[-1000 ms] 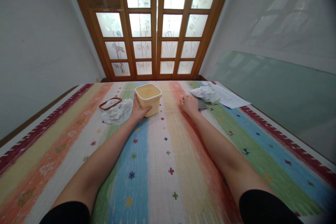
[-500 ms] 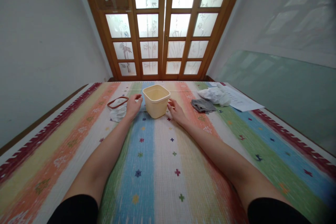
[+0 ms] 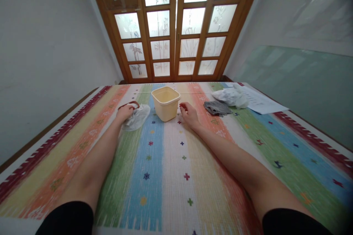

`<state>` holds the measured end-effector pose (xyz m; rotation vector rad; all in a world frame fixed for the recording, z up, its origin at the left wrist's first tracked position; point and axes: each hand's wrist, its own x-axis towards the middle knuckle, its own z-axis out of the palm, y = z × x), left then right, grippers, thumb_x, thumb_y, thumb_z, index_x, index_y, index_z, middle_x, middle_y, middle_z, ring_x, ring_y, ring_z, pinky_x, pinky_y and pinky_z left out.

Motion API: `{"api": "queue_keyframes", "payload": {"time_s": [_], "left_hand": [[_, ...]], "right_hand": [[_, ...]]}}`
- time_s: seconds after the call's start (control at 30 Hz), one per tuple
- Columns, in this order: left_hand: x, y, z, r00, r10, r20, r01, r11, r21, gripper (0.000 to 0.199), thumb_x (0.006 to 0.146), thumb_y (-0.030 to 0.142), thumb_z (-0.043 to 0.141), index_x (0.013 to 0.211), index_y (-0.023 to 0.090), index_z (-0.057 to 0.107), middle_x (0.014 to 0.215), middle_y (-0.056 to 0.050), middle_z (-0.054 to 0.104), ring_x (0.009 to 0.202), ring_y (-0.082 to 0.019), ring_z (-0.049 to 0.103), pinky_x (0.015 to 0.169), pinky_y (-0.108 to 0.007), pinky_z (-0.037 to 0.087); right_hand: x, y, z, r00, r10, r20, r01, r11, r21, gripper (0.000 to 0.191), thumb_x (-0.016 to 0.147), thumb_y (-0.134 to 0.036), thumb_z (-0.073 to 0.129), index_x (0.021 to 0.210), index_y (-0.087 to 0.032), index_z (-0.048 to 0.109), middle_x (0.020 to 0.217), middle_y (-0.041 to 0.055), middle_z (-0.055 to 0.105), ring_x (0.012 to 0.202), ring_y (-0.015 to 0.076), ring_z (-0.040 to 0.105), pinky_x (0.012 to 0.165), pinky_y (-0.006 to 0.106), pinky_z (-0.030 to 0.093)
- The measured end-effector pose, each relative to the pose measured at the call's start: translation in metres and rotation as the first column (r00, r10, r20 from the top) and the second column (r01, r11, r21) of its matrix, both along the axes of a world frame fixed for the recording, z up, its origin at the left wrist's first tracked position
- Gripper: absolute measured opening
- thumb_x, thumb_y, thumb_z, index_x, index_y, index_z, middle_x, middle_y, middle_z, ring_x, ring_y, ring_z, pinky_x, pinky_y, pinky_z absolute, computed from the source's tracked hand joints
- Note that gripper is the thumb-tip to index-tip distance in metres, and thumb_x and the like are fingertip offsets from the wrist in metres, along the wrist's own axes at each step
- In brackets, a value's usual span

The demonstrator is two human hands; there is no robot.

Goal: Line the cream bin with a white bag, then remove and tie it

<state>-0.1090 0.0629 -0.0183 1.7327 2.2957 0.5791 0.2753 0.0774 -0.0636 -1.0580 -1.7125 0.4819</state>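
Note:
A cream square plastic tub (image 3: pixel 165 107) stands upright on the striped cloth, and its inside looks bare. Left of it, my left hand (image 3: pixel 126 113) lies over a reddish-brown rounded ring (image 3: pixel 134 102), fingers bent around its near side and partly hiding it. Underneath the ring and hand spreads a thin white plastic bag (image 3: pixel 138 118). My right hand (image 3: pixel 189 114) rests on the cloth just right of the tub, apart from it. Its fingers are loosely curved and apart, holding nothing.
On the right lie a folded grey cloth (image 3: pixel 217 108), a crumpled white plastic bag (image 3: pixel 231 97) and a printed paper sheet (image 3: pixel 266 103). The table's striped cover (image 3: pixel 176 176) runs toward wooden glazed doors (image 3: pixel 176 44) at the far end.
My left hand has moved left, from beside the tub onto the reddish-brown ring, uncovering more of the white bag. My right hand has shifted slightly away from the tub.

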Motion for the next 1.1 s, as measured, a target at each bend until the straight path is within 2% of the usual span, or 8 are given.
{"api": "queue_keyframes", "payload": {"time_s": [0.17, 0.33, 0.43, 0.6, 0.7, 0.8, 0.93, 1.1], "left_hand": [[-0.012, -0.009, 0.015, 1.0, -0.004, 0.022, 0.004, 1.0, 0.003, 0.047, 0.099, 0.049, 0.044, 0.105, 0.019, 0.08, 0.09, -0.008, 0.078, 0.082, -0.023, 0.069, 0.072, -0.029, 0.046], [-0.043, -0.022, 0.031, 0.977, 0.158, -0.141, -0.138, 0.98, 0.144, 0.054, 0.102, 0.047, 0.034, 0.121, 0.019, 0.077, 0.112, -0.017, 0.077, 0.098, -0.032, 0.07, 0.078, -0.035, 0.047], [-0.053, -0.036, 0.021, 0.95, 0.149, -0.274, -0.12, 0.986, 0.117, 0.05, 0.101, 0.045, 0.038, 0.118, 0.02, 0.078, 0.118, -0.018, 0.077, 0.105, -0.034, 0.069, 0.082, -0.038, 0.049], [-0.052, -0.054, -0.002, 0.959, 0.083, -0.272, -0.062, 0.995, 0.084, 0.039, 0.097, 0.039, 0.047, 0.105, 0.018, 0.079, 0.106, -0.015, 0.079, 0.106, -0.031, 0.07, 0.089, -0.035, 0.051], [-0.051, -0.057, -0.007, 0.972, 0.009, -0.236, 0.021, 0.992, 0.122, 0.041, 0.098, 0.041, 0.044, 0.104, 0.018, 0.078, 0.11, -0.013, 0.079, 0.112, -0.03, 0.068, 0.096, -0.035, 0.049], [-0.045, -0.062, -0.012, 0.977, -0.153, -0.147, 0.175, 0.973, 0.152, 0.048, 0.1, 0.05, 0.042, 0.113, 0.018, 0.075, 0.121, -0.013, 0.076, 0.116, -0.029, 0.068, 0.102, -0.037, 0.048], [-0.022, -0.073, -0.019, 0.939, -0.317, -0.131, 0.338, 0.923, 0.186, 0.064, 0.086, 0.058, 0.065, 0.135, 0.017, 0.064, 0.137, -0.017, 0.068, 0.124, -0.035, 0.063, 0.108, -0.044, 0.046], [0.018, -0.081, -0.013, 0.869, -0.466, -0.167, 0.494, 0.84, 0.226, 0.022, 0.091, 0.037, 0.061, 0.102, 0.022, 0.071, 0.101, -0.009, 0.074, 0.098, -0.028, 0.067, 0.095, -0.041, 0.049]], "right_hand": [[0.0, 0.004, -0.005, 1.0, -0.008, 0.015, 0.008, 1.0, 0.027, 0.027, 0.098, -0.034, 0.05, 0.111, -0.019, 0.069, 0.109, 0.0108, 0.075, 0.095, 0.0235, 0.069, 0.085, 0.037, 0.054], [-0.001, 0.0, -0.002, 0.999, -0.044, 0.012, 0.044, 0.997, 0.062, 0.026, 0.098, -0.033, 0.049, 0.107, -0.021, 0.07, 0.106, 0.0099, 0.076, 0.094, 0.0238, 0.069, 0.08, 0.035, 0.052], [-0.001, -0.001, 0.002, 0.998, -0.063, 0.028, 0.062, 0.997, 0.045, 0.025, 0.097, -0.033, 0.049, 0.101, -0.021, 0.07, 0.099, 0.0089, 0.076, 0.089, 0.0232, 0.068, 0.076, 0.034, 0.05], [0.002, -0.001, 0.004, 0.997, -0.068, 0.023, 0.067, 0.997, 0.027, 0.025, 0.096, -0.033, 0.049, 0.098, -0.02, 0.07, 0.092, 0.0075, 0.075, 0.082, 0.022, 0.067, 0.073, 0.032, 0.048], [0.003, -0.003, 0.006, 0.996, -0.085, 0.015, 0.084, 0.996, 0.027, 0.025, 0.096, -0.033, 0.049, 0.097, -0.02, 0.07, 0.091, 0.0072, 0.075, 0.081, 0.0217, 0.067, 0.072, 0.032, 0.047], [0.002, -0.007, 0.008, 0.994, -0.108, 0.018, 0.106, 0.992, 0.066, 0.025, 0.096, -0.032, 0.048, 0.096, -0.019, 0.07, 0.087, 0.0065, 0.074, 0.076, 0.0206, 0.065, 0.07, 0.031, 0.045], [-0.003, -0.017, 0.011, 0.994, -0.035, 0.1, 0.021, 0.989, 0.143, 0.024, 0.097, -0.03, 0.049, 0.098, -0.019, 0.07, 0.086, 0.0061, 0.073, 0.072, 0.019, 0.063, 0.07, 0.031, 0.044], [-0.014, -0.034, 0.012, 0.935, 0.154, 0.319, -0.212, 0.965, 0.156, 0.023, 0.099, -0.029, 0.051, 0.1, -0.019, 0.072, 0.091, 0.0081, 0.075, 0.076, 0.0189, 0.064, 0.074, 0.03, 0.045]]}}
